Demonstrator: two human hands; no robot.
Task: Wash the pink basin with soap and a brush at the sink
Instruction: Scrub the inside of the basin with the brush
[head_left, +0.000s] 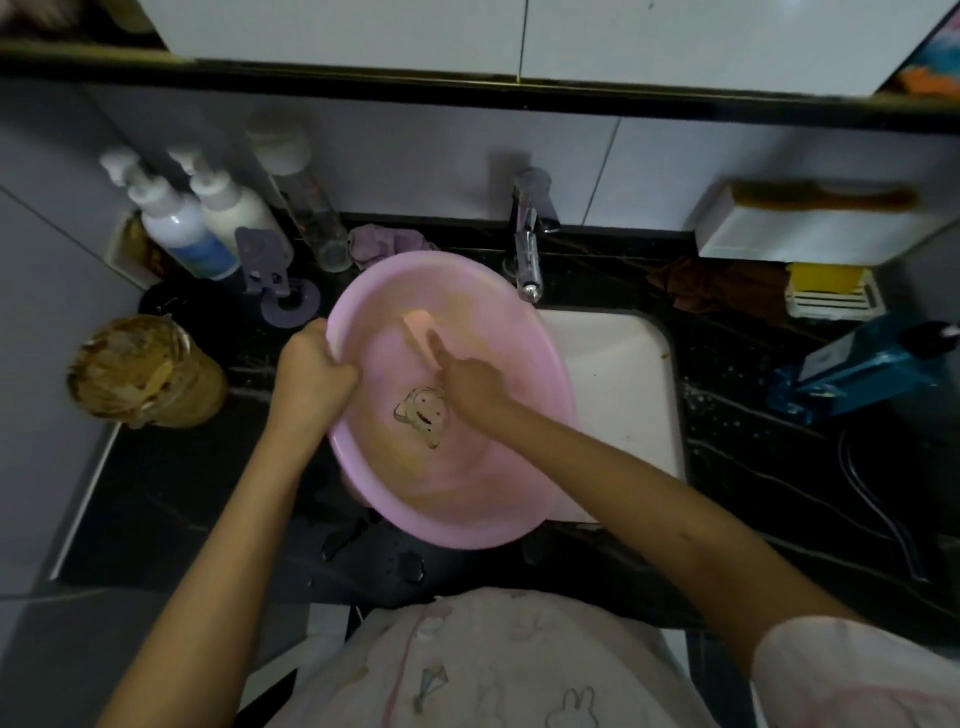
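The pink basin (483, 493) sits tilted over the left part of the white sink (623, 374), its inside smeared brownish and a bear picture at its bottom. My left hand (311, 366) grips the basin's left rim. Inside the basin, my right hand (470, 382) holds a pale pink brush (418, 330), with the index finger stretched along its handle. The brush head lies against the basin's inner wall, toward the far side.
A chrome faucet (527, 244) stands behind the sink, no water visible. Two pump bottles (192, 223), a clear bottle (311, 208) and a purple cloth (384, 241) crowd the back left. A brown jar (140, 371) stands left. Yellow soap (826, 278) on a dish and a blue object (857, 369) lie right.
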